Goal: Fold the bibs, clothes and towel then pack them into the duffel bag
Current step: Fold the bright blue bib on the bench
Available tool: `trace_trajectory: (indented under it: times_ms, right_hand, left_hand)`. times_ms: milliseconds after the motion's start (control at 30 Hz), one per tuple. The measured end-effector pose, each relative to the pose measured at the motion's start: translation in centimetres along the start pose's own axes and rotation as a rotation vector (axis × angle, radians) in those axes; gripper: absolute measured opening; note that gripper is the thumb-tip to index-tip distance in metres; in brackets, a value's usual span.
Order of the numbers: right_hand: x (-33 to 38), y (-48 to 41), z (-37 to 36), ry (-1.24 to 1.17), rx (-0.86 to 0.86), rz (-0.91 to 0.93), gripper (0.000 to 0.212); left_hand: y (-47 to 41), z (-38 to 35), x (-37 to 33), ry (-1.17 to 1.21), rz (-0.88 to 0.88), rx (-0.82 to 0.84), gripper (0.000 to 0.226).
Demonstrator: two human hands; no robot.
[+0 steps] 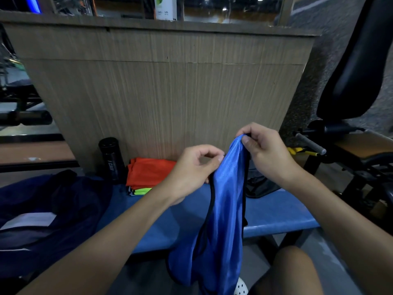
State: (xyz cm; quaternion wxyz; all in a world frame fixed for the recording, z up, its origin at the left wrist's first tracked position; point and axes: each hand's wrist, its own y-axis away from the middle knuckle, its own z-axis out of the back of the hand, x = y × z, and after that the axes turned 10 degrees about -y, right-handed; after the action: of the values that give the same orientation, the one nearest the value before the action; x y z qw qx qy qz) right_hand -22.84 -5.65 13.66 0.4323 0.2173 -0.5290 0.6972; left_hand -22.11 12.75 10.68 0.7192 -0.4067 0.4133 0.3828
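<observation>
A shiny blue bib with black trim hangs in front of me, its lower part drooping below the bench edge. My right hand pinches its top end, and my left hand pinches its left edge a little lower. A folded orange bib lies on a yellow-green one at the back of the blue bench. The dark navy duffel bag sits open at the left end of the bench, something white showing inside. Dark fabric lies behind the blue bib.
A black bottle stands next to the folded stack against a wooden panel. Gym machines with black padding and a grip bar crowd the right side. My knee is below the bench.
</observation>
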Motion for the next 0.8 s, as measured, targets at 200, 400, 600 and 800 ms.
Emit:
trace_trajectory:
  times_ms: [200,400,600,800]
  right_hand:
    - [-0.3,-0.1,0.3,0.009,-0.009,-0.002,0.027]
    - [-0.8,-0.3,0.6,-0.073,-0.058,-0.045,0.032]
    - [0.3,-0.3,-0.2,-0.101,0.004,-0.023,0.025]
    - [-0.1,-0.3,0.4,-0.115,-0.024,-0.049,0.032]
  left_hand:
    - [0.0,0.3,-0.3,0.034,0.041,0.027,0.022]
    - [-0.4,0.5,-0.8,-0.066,-0.048,-0.140,0.019]
    - [-0.8,-0.8,-1.0,-0.084,-0.046,-0.083,0.021]
    - [-1.1,0.1,-1.2,0.030,0.015,-0.167,0.014]
